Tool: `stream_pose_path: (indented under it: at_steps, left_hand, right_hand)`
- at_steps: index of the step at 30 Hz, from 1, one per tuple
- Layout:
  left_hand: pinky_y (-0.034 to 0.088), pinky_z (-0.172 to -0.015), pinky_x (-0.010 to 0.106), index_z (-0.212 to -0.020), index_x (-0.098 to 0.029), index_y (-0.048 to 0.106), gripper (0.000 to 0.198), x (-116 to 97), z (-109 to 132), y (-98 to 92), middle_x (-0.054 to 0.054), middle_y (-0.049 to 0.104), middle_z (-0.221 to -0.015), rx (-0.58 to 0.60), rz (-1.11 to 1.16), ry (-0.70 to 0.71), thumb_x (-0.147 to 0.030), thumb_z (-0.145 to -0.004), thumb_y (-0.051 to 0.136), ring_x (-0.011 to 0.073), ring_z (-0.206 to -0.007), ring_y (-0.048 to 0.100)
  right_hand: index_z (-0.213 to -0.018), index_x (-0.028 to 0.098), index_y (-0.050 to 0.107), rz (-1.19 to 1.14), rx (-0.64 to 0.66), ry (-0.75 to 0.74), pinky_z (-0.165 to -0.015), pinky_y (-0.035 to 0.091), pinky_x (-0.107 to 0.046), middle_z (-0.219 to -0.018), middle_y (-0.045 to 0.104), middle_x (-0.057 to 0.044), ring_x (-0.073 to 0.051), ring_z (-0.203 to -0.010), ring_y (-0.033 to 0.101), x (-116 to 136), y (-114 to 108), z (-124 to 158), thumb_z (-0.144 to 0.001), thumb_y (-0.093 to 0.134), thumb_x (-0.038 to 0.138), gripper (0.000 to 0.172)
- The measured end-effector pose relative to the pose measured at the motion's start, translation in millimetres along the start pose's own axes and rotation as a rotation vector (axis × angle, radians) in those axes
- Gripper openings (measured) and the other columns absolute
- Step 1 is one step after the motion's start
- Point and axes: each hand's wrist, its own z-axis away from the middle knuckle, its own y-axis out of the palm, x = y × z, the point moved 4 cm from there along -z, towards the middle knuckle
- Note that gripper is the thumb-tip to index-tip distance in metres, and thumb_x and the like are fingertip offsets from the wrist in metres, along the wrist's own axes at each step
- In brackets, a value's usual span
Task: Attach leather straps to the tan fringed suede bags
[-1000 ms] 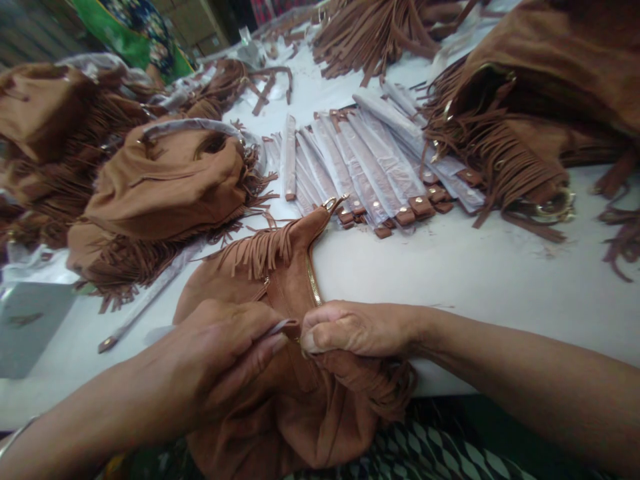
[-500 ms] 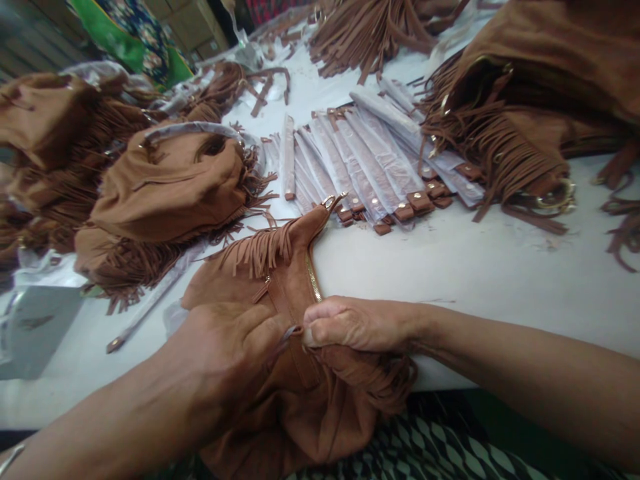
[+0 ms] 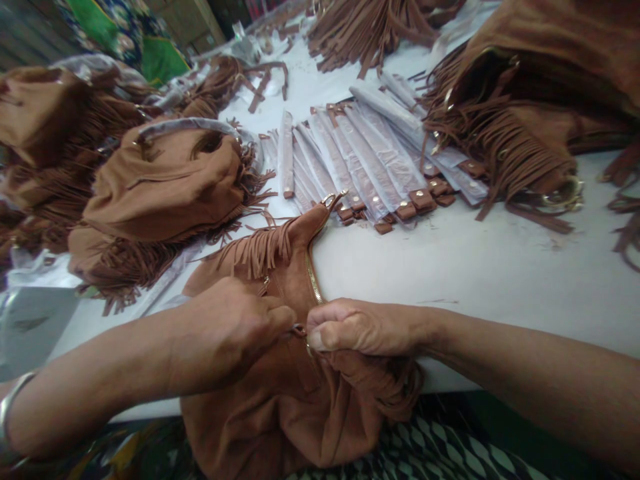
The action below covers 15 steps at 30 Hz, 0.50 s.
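A brown suede handbag [image 3: 280, 413] with fringes and a gold-toothed zipper [image 3: 314, 280] lies at the table's front edge, its lower part hanging towards my lap. My right hand [image 3: 357, 327] is closed on the bag's edge beside the zipper, thumb on top. Close against it, my left hand [image 3: 240, 330] is closed in a pinch with its knuckles up. Between the two hands shows a small brown loop [image 3: 299, 329]. What sits inside the left fingers is hidden by the hand.
Plastic-wrapped straps [image 3: 357, 160] with brown ends lie in a row beyond the bag. Finished-looking brown bags [image 3: 165, 180] are heaped on the left, and another large bag [image 3: 555, 73] stands on the right. Cardboard boxes [image 3: 187, 27] are stacked behind the white table [image 3: 500, 280].
My left hand has shifted slightly and turned, with its forearm now flatter and the bracelet further into view. The right hand keeps its hold on the bag.
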Motion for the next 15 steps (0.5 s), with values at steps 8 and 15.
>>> stream_pose_path:
  at_steps: [8, 15]
  left_hand:
    - [0.038, -0.064, 0.021, -0.089, -0.015, 0.055, 0.026, 5.5, 0.9, 40.0, 0.002, 0.059, -0.079, 0.082, 0.537, 0.020, -0.028, -0.096, 0.034, 0.0108, -0.070, 0.054]
    - [0.032, -0.053, 0.019, -0.075, -0.013, 0.051, 0.040, 14.3, -4.4, 33.4, -0.002, 0.047, -0.064, 0.323, 0.651, -0.057, -0.043, -0.094, 0.033, 0.0088, -0.058, 0.043]
  right_hand:
    - [-0.076, 0.013, 0.050, -0.063, 0.010, 0.005, -0.055, 0.029, -0.021, -0.067, 0.040, 0.003, -0.008, -0.061, 0.035, -2.5, -0.3, 0.6, -0.076, 0.054, 0.044, 0.032]
    - [-0.082, 0.011, 0.056, 0.234, -0.146, -0.121, -0.067, 0.035, -0.022, -0.076, 0.051, -0.001, -0.012, -0.073, 0.046, 11.4, -3.3, 2.7, -0.078, 0.053, 0.027, 0.017]
